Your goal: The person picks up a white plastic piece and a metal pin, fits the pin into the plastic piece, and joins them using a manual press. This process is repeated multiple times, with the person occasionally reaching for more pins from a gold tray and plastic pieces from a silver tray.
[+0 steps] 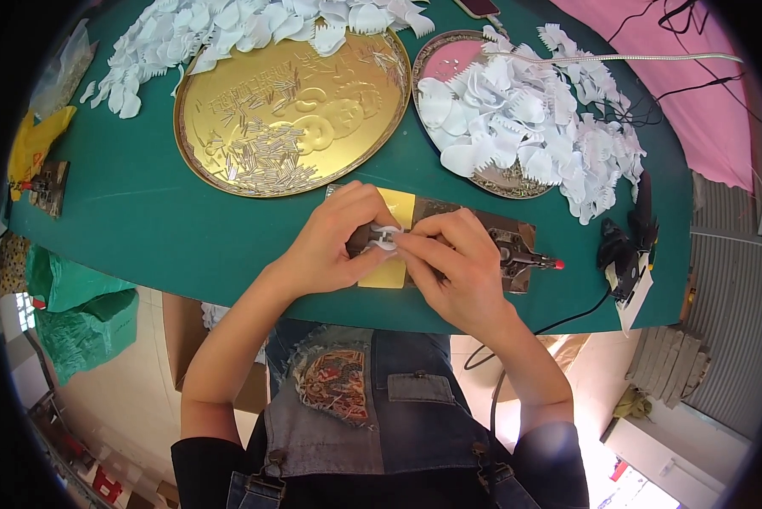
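My left hand (332, 237) and my right hand (462, 265) meet over a dark metal fixture (436, 208) near the table's front edge. Between their fingertips is a small white plastic hair claw clip (384, 238), pinched from both sides. The left thumb and fingers curl around it. On its right, the right thumb and index finger are pressed together; whether they also hold a pin is hidden. A yellow sheet (389, 273) lies under the hands on the fixture. To the right of my right hand, the fixture carries a clamp with a red-tipped lever (544, 261).
Beyond my hands stands a gold oval tray (338, 157) with many metal pins. A round tray (432, 64) bears a heap of white toothed clip pieces (517, 119); another heap (228, 30) lies far left. A black corded device (623, 263) sits right. Green bags (84, 314) hang left.
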Demonstrator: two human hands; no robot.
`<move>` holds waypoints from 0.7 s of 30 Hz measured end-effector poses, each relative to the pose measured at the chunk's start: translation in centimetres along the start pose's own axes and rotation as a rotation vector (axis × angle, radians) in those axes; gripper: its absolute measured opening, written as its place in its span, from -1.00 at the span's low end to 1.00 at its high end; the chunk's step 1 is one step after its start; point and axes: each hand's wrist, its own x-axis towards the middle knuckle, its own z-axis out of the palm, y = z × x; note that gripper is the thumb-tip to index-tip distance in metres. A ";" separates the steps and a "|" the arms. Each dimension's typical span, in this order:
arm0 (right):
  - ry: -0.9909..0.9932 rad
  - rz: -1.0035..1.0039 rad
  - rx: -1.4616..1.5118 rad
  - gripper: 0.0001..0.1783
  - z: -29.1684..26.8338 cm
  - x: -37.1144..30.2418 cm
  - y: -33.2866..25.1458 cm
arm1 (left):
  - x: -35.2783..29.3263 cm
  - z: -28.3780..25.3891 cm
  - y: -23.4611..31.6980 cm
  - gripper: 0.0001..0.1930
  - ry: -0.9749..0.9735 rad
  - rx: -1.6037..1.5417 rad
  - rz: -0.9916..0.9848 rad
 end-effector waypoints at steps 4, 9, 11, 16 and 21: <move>0.015 -0.009 0.005 -0.72 0.1 -0.1 0.1 | 0.0 0.0 0.0 -0.79 0.001 0.006 -0.004; 0.002 -0.022 -0.040 -0.74 0.2 -0.1 0.1 | 0.0 0.0 0.0 -0.79 0.001 -0.002 -0.014; 0.004 -0.029 -0.043 -0.75 0.2 -0.1 0.1 | 0.0 0.1 0.0 -0.79 0.008 -0.015 -0.029; 0.004 -0.038 -0.044 -0.76 0.2 0.0 0.0 | -0.2 0.1 -0.2 -0.79 0.019 -0.025 -0.018; -0.007 -0.044 -0.057 -0.78 -0.1 0.2 0.0 | -0.1 0.0 -0.1 -0.79 0.028 -0.016 -0.007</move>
